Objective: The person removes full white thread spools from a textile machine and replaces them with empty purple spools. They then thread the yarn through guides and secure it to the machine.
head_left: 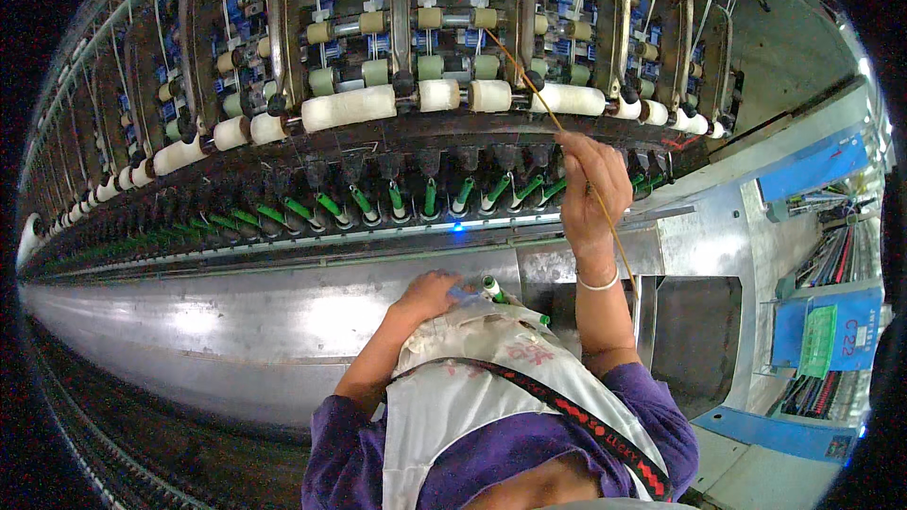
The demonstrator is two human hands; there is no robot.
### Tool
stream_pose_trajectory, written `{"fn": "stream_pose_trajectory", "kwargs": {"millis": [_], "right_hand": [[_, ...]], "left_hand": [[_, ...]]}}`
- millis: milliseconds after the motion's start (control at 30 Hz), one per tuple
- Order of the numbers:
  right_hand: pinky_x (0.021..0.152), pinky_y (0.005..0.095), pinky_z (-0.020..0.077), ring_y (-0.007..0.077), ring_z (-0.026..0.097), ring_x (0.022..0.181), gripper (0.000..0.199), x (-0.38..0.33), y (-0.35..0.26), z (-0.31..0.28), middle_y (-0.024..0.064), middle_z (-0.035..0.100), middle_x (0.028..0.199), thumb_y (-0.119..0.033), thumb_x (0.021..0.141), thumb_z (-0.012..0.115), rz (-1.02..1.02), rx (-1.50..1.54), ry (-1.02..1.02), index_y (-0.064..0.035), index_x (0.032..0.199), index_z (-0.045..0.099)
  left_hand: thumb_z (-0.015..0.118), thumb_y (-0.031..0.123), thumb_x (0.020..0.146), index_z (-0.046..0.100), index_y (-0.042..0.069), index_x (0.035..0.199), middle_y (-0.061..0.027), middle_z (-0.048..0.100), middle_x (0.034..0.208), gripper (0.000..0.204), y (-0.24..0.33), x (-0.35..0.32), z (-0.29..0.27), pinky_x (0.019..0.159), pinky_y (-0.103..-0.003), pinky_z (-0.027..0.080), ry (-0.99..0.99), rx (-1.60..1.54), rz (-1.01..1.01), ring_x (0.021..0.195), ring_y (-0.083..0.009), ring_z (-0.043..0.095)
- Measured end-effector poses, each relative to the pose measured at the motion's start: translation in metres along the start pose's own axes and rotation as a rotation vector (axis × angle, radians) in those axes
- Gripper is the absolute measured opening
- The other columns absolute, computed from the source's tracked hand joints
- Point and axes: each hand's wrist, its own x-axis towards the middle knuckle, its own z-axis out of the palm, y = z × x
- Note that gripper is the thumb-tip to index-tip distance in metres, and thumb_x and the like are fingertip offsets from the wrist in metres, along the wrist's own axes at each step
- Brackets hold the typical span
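My right hand [595, 184] is raised before the spinning frame, fingers closed round a thin yellow-brown stick [545, 106]. The upper tip of this stick reaches past the white rollers [567, 100] to the small tan rollers, and its lower end runs down along my forearm. Whether the tip touches anything I cannot tell. My left hand [430, 294] is low at the top edge of my white apron [472, 345], its fingers curled near a bluish, blurred bit of material. Beside it, green-and-white bobbins [491, 289] stick out at the apron's edge. What the left fingers hold is hidden.
Along the frame stands a row of green bobbins [430, 196] on spindles, above a long metal ledge [217, 307]. A small blue light [458, 228] glows below them. To the right are blue panels [803, 335] and a green basket [818, 340]. Dark machinery lies at lower left.
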Motion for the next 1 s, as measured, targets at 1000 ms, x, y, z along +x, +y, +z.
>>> {"fn": "stream_pose_trajectory", "kwargs": {"millis": [1000], "right_hand": [[0.069,0.0326,0.0479,0.0244,0.064,0.075,0.011,0.013,-0.003,0.018,0.009,0.071,0.088,-0.008,0.09,0.066,-0.071,-0.052,-0.019,-0.0041,0.098,0.071]], "left_hand": [[0.069,0.027,0.084,0.057,0.009,0.128,-0.0177,0.063,0.118,0.049,0.0,-0.016,-0.007,0.095,-0.045,0.049,-0.055,-0.041,-0.092,0.111,-0.0376,0.059]]}}
